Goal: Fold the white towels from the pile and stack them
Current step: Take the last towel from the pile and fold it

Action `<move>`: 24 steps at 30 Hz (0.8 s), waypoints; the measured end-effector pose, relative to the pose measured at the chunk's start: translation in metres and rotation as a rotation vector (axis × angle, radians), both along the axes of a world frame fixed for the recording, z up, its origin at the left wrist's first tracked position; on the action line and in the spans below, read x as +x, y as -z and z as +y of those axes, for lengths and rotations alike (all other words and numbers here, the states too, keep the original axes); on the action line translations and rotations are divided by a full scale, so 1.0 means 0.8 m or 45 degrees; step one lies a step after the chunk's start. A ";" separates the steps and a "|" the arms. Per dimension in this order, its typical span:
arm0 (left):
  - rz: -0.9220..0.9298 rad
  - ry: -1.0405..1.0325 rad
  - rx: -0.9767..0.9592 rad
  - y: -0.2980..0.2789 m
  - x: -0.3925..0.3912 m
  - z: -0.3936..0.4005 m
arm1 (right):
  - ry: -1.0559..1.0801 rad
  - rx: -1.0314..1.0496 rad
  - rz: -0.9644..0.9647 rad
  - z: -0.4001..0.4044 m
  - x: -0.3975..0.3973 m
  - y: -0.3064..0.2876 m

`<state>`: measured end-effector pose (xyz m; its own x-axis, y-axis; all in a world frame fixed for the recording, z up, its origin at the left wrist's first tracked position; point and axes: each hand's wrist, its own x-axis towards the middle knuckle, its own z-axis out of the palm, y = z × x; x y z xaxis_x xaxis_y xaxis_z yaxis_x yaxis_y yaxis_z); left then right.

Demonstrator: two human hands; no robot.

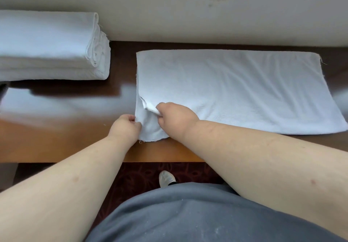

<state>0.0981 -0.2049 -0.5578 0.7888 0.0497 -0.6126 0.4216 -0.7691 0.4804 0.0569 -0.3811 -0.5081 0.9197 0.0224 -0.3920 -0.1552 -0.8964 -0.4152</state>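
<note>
reaching forward over the tabletop (pixel 62 147), both forearms converge on the white towel (pixel 235 91) spread flat at right: left hand (pixel 125 127) pinches its near-left edge, right hand (pixel 174 117) grips a raised fold beside it. folded stack (pixel 50 47) sits far left.

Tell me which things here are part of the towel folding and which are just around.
Part of the job:
spread towel
folded stack
left hand pinching the towel's near-left edge
right hand gripping a bunched corner

Just around:
wooden table
wall
patterned carpet
shoe
</note>
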 end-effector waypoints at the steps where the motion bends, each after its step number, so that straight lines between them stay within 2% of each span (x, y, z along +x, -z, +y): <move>1: -0.023 0.063 0.037 0.002 0.002 -0.001 | 0.018 0.010 0.012 0.000 -0.001 -0.002; 7: -0.036 0.272 0.217 0.004 0.026 -0.012 | 0.013 -0.005 0.017 0.004 -0.006 -0.005; 12: 0.033 0.257 0.184 -0.004 0.049 -0.019 | -0.015 0.000 -0.020 0.012 -0.009 -0.001; 18: 0.031 0.036 -0.169 -0.017 0.071 -0.020 | -0.017 0.024 -0.027 0.012 -0.015 0.000; 24: -0.031 0.093 -0.327 -0.016 0.076 -0.016 | 0.002 0.051 -0.063 0.014 -0.013 -0.003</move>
<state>0.1589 -0.2176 -0.5447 0.7990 -0.1629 -0.5788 0.3553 -0.6486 0.6731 0.0468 -0.3698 -0.5060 0.9381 0.0358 -0.3446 -0.1348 -0.8785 -0.4583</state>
